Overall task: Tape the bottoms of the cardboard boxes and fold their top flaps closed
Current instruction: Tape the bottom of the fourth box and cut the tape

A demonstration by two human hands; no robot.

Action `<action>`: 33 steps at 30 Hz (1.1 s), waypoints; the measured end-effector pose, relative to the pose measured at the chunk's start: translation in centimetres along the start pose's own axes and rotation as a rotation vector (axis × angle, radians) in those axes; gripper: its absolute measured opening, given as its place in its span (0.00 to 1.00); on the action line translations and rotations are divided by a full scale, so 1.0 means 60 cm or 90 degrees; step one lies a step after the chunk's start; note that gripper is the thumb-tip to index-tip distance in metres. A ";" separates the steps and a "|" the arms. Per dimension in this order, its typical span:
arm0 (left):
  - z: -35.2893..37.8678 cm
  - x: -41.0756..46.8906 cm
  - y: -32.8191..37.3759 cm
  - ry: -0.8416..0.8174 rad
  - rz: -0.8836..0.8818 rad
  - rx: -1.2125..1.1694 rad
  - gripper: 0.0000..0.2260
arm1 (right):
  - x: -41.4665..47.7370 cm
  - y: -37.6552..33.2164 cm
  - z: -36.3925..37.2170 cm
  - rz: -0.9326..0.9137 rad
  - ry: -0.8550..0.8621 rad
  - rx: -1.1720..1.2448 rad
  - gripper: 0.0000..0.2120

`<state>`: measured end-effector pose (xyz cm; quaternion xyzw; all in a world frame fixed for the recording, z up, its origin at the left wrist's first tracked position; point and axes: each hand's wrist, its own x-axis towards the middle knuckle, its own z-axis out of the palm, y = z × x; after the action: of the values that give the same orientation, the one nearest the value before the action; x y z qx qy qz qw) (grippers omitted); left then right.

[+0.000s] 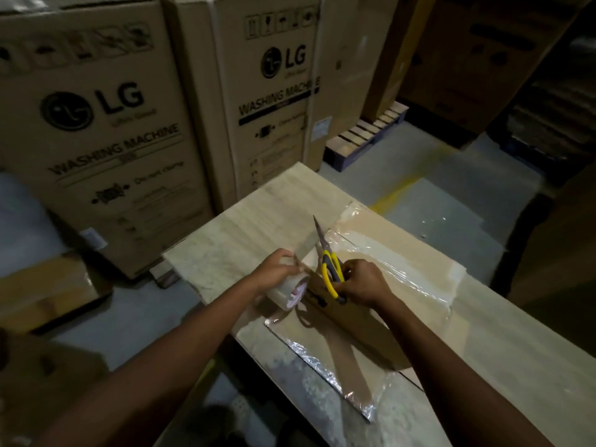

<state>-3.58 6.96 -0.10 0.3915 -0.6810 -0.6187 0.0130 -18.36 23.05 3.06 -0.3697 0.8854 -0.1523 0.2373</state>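
Note:
A flattened cardboard box (371, 321) lies on a pale table (245, 227), with shiny clear tape along its seam and edges. My left hand (274, 272) grips a roll of clear packing tape (290, 293) standing on the box's left edge, its fingers pinching the pulled-out strip. My right hand (361, 280) holds yellow-handled scissors (329, 262) just right of the roll. The blades point up and away, close against the stretched strip of tape.
Two tall washing-machine cartons (106, 130) (274, 101) stand behind the table. A wooden pallet (364, 133) lies on the grey floor at the back right, with more dark cartons (477, 59) beyond. Another low box (48, 291) sits on the floor at the left.

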 end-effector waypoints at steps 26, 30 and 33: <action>0.023 -0.053 -0.096 -0.145 -0.122 -0.405 0.04 | 0.023 0.051 -0.083 -0.120 -0.364 0.212 0.37; 0.023 -0.052 -0.111 -0.144 -0.117 -0.404 0.04 | 0.006 0.093 -0.108 -0.122 -0.508 0.234 0.46; 0.024 -0.059 -0.108 -0.152 -0.112 -0.429 0.04 | 0.003 0.109 -0.112 -0.137 -0.516 0.236 0.46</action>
<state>1.50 10.58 -4.29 0.3469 -0.3997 -0.8484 0.0084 -25.85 27.97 5.73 -0.4403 0.6356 -0.1750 0.6095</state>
